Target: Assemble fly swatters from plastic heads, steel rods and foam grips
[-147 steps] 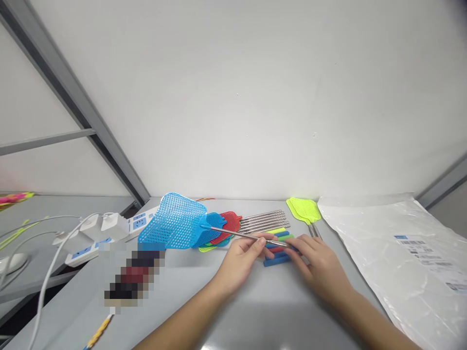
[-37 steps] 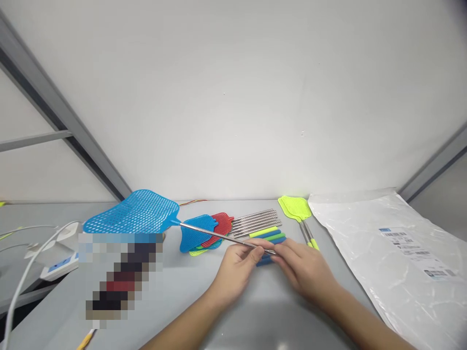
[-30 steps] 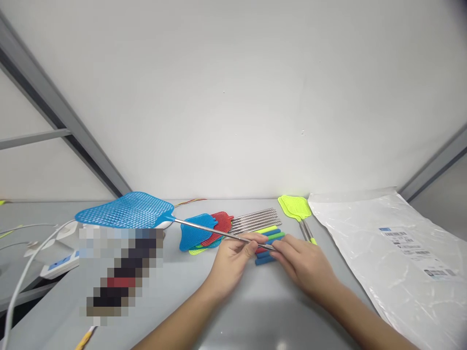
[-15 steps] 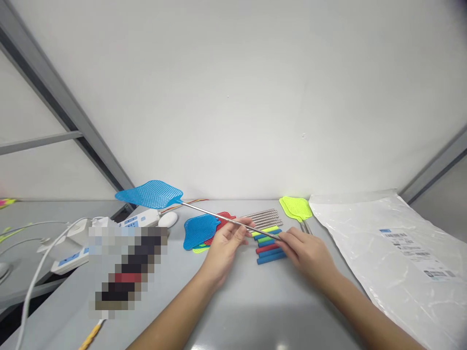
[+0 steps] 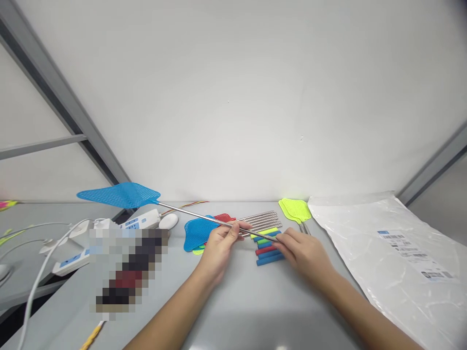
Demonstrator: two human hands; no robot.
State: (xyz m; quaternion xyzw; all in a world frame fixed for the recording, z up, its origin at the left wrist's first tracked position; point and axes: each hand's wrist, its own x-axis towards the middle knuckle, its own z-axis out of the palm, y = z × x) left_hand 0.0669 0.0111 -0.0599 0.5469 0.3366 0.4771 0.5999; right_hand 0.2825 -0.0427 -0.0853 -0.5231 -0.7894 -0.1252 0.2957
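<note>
A blue fly swatter (image 5: 124,195) with a thin metal rod is held above the table, its mesh head out to the left. My left hand (image 5: 223,245) is closed around the middle of the rod, thumb on top. At the rod's right end the fingers of my right hand (image 5: 304,250) pinch it; its very tip is hidden by them. Below lie several coloured handle tubes (image 5: 268,250) in blue, red, green and yellow. Behind my left hand are several metal rods (image 5: 264,221) and a loose blue swatter head (image 5: 199,233) partly over a red one (image 5: 223,217).
Two yellow swatters (image 5: 296,210) lie at the back, right of the rods. A large white plastic bag (image 5: 365,238) with a label covers the right side. On the left are power strips (image 5: 142,221), cables, a round white object (image 5: 168,221) and a pixelated patch.
The swatter's head has moved further left as more of its rod shows beyond my left hand. Both hands keep their hold in nearly the same places.
</note>
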